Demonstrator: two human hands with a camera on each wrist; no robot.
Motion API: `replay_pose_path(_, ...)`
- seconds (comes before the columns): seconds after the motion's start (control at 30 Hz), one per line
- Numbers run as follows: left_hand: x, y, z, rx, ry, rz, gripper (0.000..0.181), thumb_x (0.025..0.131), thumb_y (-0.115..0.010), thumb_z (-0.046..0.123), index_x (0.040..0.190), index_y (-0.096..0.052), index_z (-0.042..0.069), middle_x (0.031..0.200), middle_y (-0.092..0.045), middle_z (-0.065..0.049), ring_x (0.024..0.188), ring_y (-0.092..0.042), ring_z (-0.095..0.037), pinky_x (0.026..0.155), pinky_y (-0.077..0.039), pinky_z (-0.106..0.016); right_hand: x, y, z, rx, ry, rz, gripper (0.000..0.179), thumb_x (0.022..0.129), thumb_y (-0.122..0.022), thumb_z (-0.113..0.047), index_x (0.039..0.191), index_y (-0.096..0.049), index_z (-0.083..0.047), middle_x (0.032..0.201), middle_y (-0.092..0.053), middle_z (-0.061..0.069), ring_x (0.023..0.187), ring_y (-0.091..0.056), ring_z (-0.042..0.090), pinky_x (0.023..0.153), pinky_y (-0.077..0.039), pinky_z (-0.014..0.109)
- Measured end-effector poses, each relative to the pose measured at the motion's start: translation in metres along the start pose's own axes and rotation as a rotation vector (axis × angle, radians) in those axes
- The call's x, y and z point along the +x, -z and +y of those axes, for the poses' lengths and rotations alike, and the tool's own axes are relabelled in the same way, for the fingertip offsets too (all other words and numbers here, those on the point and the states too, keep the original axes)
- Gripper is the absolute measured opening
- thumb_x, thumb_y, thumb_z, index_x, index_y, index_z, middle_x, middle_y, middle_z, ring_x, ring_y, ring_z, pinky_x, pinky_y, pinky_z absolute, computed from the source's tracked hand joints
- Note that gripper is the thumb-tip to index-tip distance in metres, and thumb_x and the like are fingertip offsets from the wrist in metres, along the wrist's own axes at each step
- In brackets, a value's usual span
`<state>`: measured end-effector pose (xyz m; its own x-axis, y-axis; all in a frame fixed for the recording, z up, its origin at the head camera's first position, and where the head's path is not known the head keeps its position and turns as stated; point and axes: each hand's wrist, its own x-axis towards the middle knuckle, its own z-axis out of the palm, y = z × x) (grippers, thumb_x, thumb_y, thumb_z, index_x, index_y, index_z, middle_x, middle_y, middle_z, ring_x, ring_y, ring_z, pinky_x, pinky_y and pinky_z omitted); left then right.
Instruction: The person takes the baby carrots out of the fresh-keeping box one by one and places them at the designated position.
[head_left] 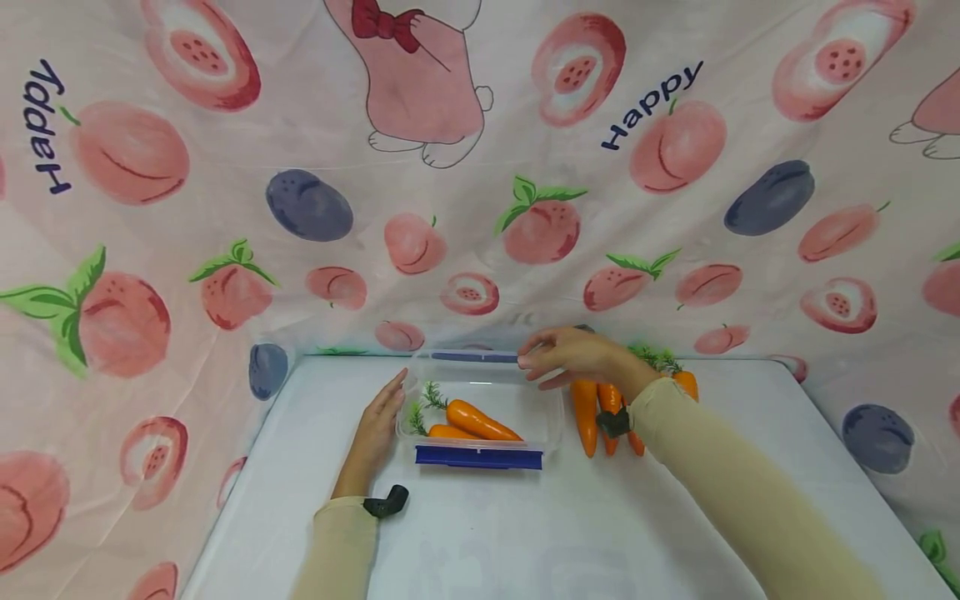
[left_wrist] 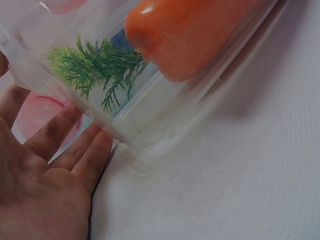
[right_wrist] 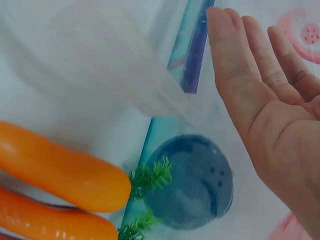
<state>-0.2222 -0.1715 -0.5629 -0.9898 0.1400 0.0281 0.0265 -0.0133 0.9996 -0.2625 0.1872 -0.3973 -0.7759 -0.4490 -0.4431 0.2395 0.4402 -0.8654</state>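
A clear plastic box (head_left: 495, 395) with blue side latches stands on the white table; its front latch (head_left: 478, 457) hangs outward. Inside lie two orange toy carrots (head_left: 483, 422) with green tops. My left hand (head_left: 378, 425) rests its extended fingertips against the box's left wall, also visible in the left wrist view beside a carrot's leafy top (left_wrist: 95, 67). Above the box's back right corner is my right hand (head_left: 577, 354), close to the back latch (head_left: 476, 357). In the right wrist view its fingers (right_wrist: 232, 65) are straight and hold nothing.
Several more carrots (head_left: 585, 417) lie right of the box, partly hidden under my right forearm. A fruit-printed cloth (head_left: 450, 200) hangs behind the table (head_left: 487, 533). Black straps (head_left: 386, 502) sit on both wrists.
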Motion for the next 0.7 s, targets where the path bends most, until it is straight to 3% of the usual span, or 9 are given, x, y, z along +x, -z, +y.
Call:
replay_pose_path(0.37,0.0,-0.001,0.002,0.001,-0.003,0.004,0.052,0.109,-0.045,0.04,0.159,-0.039,0.024,0.167,-0.033,0.002,0.156,-0.026,-0.024,0.127,-0.025,-0.048,0.02,-0.019,-0.006,-0.053,0.005,-0.037,0.053,0.092,-0.077,-0.035,0.133,-0.059,-0.006,0.13,-0.062,0.017,0.112,-0.069,0.026,0.098,-0.059,0.046)
replay_pose_path(0.7,-0.001,-0.001,0.002,0.0,0.022,0.003,0.054,0.109,-0.045,0.044,0.159,-0.039,0.026,0.167,-0.032,0.006,0.157,-0.024,-0.022,0.128,-0.022,-0.049,0.04,-0.038,-0.005,-0.114,-0.041,-0.096,0.053,0.089,-0.08,-0.037,0.131,-0.063,-0.01,0.129,-0.067,0.008,0.129,-0.06,0.04,0.098,-0.059,0.047)
